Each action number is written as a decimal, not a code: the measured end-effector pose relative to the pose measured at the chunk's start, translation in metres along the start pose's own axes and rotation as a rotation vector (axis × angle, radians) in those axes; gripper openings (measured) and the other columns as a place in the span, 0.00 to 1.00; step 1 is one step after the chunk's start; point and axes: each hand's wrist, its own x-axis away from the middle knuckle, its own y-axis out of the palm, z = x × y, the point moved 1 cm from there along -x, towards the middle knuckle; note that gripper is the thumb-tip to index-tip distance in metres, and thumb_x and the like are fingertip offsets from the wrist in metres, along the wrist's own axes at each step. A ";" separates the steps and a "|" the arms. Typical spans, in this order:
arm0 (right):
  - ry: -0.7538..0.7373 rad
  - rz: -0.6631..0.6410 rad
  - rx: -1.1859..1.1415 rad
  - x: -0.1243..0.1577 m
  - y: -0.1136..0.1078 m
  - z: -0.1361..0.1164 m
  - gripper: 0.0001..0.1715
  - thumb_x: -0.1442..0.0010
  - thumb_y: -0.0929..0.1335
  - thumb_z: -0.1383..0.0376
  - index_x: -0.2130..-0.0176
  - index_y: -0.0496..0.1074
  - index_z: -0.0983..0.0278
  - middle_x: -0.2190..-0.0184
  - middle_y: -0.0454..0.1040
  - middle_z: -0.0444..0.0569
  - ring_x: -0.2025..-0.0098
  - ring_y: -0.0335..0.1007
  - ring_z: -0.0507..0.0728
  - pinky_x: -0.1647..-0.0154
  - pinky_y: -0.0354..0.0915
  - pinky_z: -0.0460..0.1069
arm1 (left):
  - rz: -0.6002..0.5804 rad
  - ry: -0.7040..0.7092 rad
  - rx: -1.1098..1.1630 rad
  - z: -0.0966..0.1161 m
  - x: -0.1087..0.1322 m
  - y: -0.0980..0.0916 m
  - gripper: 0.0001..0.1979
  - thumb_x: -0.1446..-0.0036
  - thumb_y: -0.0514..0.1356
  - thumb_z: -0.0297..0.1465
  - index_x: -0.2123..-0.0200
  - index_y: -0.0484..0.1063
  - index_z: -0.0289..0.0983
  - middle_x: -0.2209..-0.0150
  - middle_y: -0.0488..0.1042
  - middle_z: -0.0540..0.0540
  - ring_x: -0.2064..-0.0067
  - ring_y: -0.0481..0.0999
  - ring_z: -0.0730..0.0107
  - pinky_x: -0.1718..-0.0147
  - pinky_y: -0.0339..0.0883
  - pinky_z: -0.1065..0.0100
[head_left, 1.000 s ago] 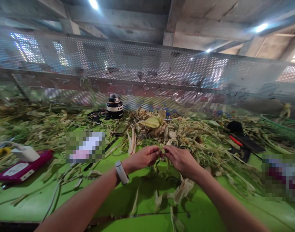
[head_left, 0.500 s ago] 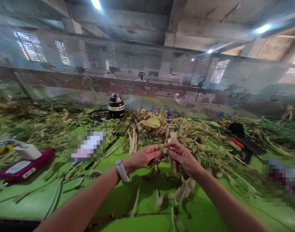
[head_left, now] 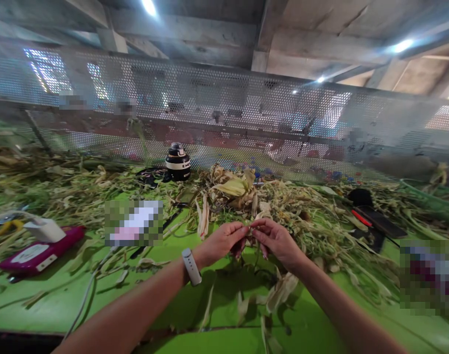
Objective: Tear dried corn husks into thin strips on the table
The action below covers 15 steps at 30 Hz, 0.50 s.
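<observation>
My left hand (head_left: 226, 240), with a pale watch on its wrist, is closed in a pinch, fingertips almost against those of the other hand. Facing it, my right hand (head_left: 274, 241) pinches thumb to forefinger as well. Between the two sets of fingertips is a small pale green bit of dried plant, mostly covered by the fingers. Thin stems hang below the hands over the green tabletop (head_left: 217, 300). Just behind lies a heap of dry plant stalks and leaves (head_left: 301, 206), topped by a yellowish corn husk (head_left: 232, 187). More dry strips (head_left: 281, 290) lie under my right hand.
A black bottle (head_left: 178, 162) stands at the back before a perforated metal screen (head_left: 224, 113). On the left lie a magenta power strip (head_left: 40, 250), a white charger (head_left: 44, 230) and its cable. Toward the right are a dark phone (head_left: 384, 220) and a green basket (head_left: 431, 196).
Both hands have drawn slightly closer together, and the plant bit between the fingertips shows less. My left wrist has shifted a little to the right. Other things stay in place.
</observation>
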 end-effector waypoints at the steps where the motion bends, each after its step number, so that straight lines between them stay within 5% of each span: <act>1: 0.005 0.002 -0.007 0.000 0.000 0.000 0.19 0.50 0.70 0.55 0.63 0.67 0.64 0.78 0.68 0.38 0.88 0.57 0.43 0.89 0.56 0.40 | 0.005 -0.003 0.025 -0.001 0.000 0.000 0.18 0.47 0.54 0.46 0.76 0.61 0.36 0.85 0.61 0.56 0.84 0.59 0.81 0.84 0.49 0.75; 10: 0.015 -0.024 0.000 0.002 -0.003 -0.002 0.19 0.52 0.71 0.54 0.64 0.68 0.64 0.78 0.69 0.39 0.88 0.56 0.43 0.89 0.57 0.40 | -0.120 -0.018 -0.052 0.001 0.002 -0.009 0.17 0.47 0.56 0.44 0.73 0.64 0.35 0.82 0.63 0.56 0.84 0.60 0.82 0.83 0.53 0.76; 15: 0.002 0.010 0.148 0.002 -0.006 0.000 0.21 0.49 0.69 0.54 0.58 0.68 0.63 0.73 0.71 0.43 0.87 0.58 0.44 0.89 0.60 0.41 | -0.036 0.038 -0.221 0.002 0.000 -0.011 0.17 0.46 0.54 0.44 0.74 0.64 0.35 0.84 0.60 0.57 0.84 0.58 0.82 0.83 0.52 0.75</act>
